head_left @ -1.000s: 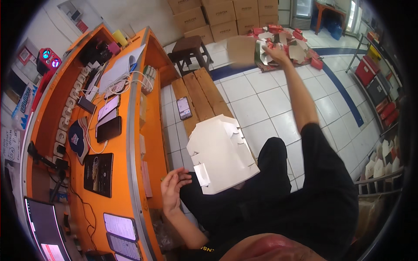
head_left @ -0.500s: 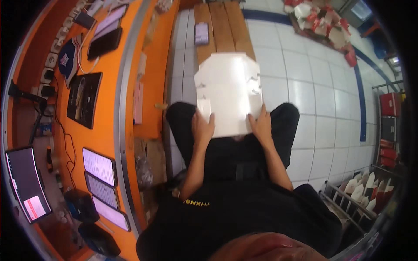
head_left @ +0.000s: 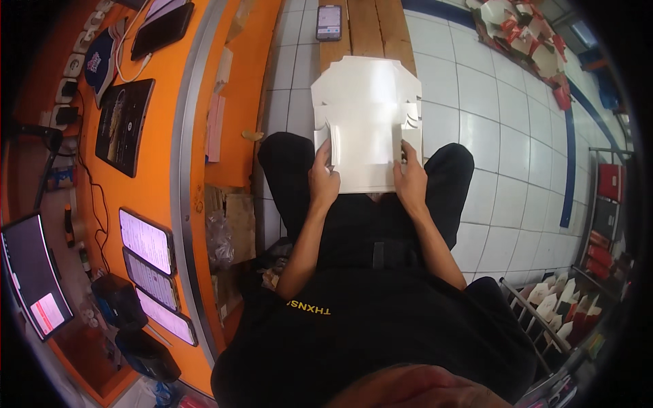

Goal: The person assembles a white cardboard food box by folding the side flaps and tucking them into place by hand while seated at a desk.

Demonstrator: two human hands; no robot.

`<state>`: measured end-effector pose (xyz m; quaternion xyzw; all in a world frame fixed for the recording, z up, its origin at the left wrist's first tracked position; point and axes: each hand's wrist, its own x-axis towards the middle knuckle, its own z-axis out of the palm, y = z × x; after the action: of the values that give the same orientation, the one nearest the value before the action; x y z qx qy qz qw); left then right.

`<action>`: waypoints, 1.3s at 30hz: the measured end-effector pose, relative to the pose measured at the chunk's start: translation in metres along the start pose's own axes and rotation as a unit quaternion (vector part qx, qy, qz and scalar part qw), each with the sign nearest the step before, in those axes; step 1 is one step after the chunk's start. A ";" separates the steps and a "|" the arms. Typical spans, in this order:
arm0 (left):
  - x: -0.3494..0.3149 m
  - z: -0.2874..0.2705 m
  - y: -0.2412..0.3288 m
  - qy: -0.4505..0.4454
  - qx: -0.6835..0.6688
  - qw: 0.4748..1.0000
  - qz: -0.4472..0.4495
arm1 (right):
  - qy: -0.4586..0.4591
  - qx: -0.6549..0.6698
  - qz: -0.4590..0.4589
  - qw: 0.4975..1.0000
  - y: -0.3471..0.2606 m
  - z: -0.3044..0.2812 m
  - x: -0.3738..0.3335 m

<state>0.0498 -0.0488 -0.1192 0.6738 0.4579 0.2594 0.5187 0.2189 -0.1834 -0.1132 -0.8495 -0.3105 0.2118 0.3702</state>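
Flat white die-cut carton blank [head_left: 367, 122] lies across the seated person's lap, near edge on the thighs, far end overhanging the knees above the tiled floor [head_left: 503, 190]. Left hand [head_left: 324, 178] grips the blank's near-left part, thumb and fingers pinching a side panel that is folded partway up along its crease. Right hand [head_left: 410, 178] mirrors it on the near-right side, fingers closed on the opposite panel edge; exact fingertip contact underneath can't be told. Blank looks light, thin and fairly stiff paperboard with a smooth, likely slippery glossy face, and would bend readily at the scored lines and dent or tear at the small tabs if squeezed hard. Best held at the side panels beside the creases, not the notched far flaps. Left of the person, an orange counter [head_left: 170, 136] carries phones and tablets; a phone [head_left: 328, 22] sits on a wooden bench [head_left: 371, 30] far ahead. Folded cartons [head_left: 524, 41] are piled far right.
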 end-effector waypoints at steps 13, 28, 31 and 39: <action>0.015 0.022 0.006 -0.132 0.467 0.870 0.087 | -0.037 -0.280 -0.187 0.941 0.026 0.026 -0.012; 0.008 0.070 0.041 -0.020 0.208 0.972 0.106 | -0.027 -0.076 -0.166 0.983 0.023 -0.009 -0.001; 0.032 0.098 0.032 -0.147 0.054 0.987 -0.035 | -0.014 -0.128 -0.205 0.970 0.029 -0.018 -0.010; 0.052 0.098 0.007 -0.179 -0.238 0.936 -0.189 | 0.143 -0.205 0.030 0.968 0.025 -0.024 -0.037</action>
<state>0.1566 -0.0485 -0.1511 0.4669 0.4013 0.1330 0.7767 0.2160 -0.2341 -0.1117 -0.9378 -0.2649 0.0308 0.2222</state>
